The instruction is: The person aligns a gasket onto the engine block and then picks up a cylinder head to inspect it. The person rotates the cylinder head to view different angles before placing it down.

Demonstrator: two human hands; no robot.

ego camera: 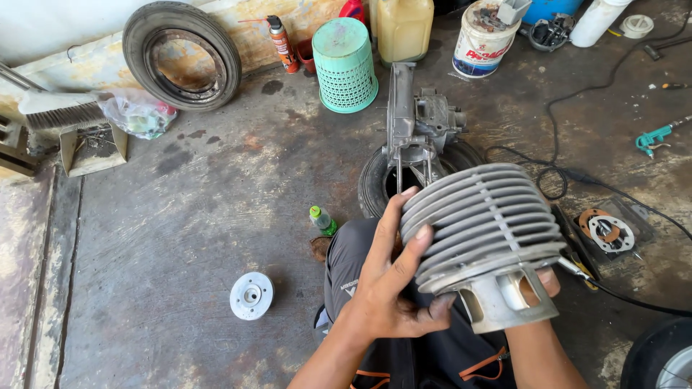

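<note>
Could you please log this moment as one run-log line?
left hand: grips finned cylinder | right hand: supports it, mostly hidden | engine case: on tyre ahead

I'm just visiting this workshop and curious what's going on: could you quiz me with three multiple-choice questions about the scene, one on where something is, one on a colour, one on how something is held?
1. Where does the small round metal disc lie?
A. on the concrete floor, left of the person
B. inside the basket
C. on the tyre

2. What colour is the upturned plastic basket?
A. red
B. light green
C. black

3. How is the finned metal cylinder held?
A. lying on the floor
B. in one hand only
C. between both hands

Answers: 1 A, it rests alone on bare floor. 2 B, its mesh sides are green. 3 C, the left hand grips its side and the right hand supports it from behind.
</note>
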